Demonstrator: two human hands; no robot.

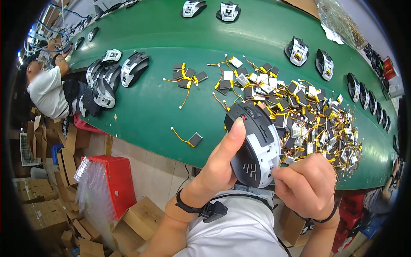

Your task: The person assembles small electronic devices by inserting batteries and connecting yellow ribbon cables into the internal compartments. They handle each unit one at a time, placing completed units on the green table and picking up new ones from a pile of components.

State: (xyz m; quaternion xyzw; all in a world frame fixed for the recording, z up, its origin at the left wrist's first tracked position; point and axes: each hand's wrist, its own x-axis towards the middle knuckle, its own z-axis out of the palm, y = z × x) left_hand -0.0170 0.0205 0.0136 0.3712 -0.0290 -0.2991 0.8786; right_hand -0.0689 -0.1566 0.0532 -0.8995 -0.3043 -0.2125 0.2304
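Note:
A black and white computer mouse [250, 156] is tilted up in front of my body, over the table's near edge. My left hand [220, 160] grips it from the left, thumb on top near a small red spot by the scroll wheel. My right hand [309, 184] is closed, its thumb and index finger pinched against the mouse's white side; whatever lies between those fingertips is hidden. Just beyond the mouse spreads a large pile of small battery packs [299, 120] with yellow tape and thin wires. One single battery [195, 139] lies left of my left hand.
On the green table [162, 115], a small battery cluster [188, 77] lies left of the pile. More mice [107, 79] are heaped at the left; others [297, 51] stand far back and along the right. A red crate [117, 184] and cardboard boxes [143, 218] sit on the floor. A person [49, 88] sits at left.

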